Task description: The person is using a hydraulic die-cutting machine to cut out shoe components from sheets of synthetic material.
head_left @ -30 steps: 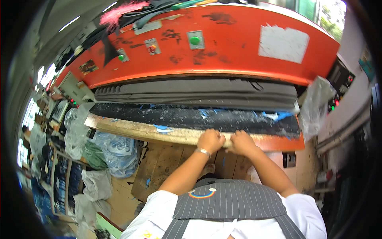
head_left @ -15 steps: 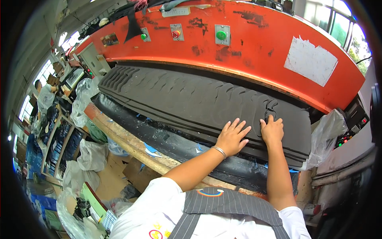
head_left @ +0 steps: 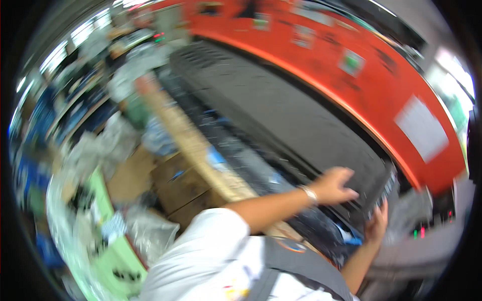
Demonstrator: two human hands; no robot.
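A long stack of dark grey foam-like sheets (head_left: 281, 108) runs from the far left to the right, the front of the stack showing layered edges. My left hand (head_left: 335, 186) is over its near right part, thumb apart from the fingers; nothing shows in it. At the stack's right end my right hand (head_left: 376, 224) is raised with its fingers upward, close beneath a dark thing with pale glints (head_left: 387, 188). Motion blur hides what that thing is and whether the right fingers close on it.
Behind the stack stands a red machine beam (head_left: 321, 60) with buttons and a pale sheet (head_left: 422, 128). A worn wooden edge (head_left: 193, 133) fronts the black bed (head_left: 236, 135). Cardboard boxes (head_left: 181, 185), plastic bags (head_left: 148, 226) and a green panel (head_left: 118, 266) are at the left.
The view has swung, blurring the picture. My right hand has left the black curved outline tool on the top sheet and moved to the stack's right end. My left hand has shifted rightward.
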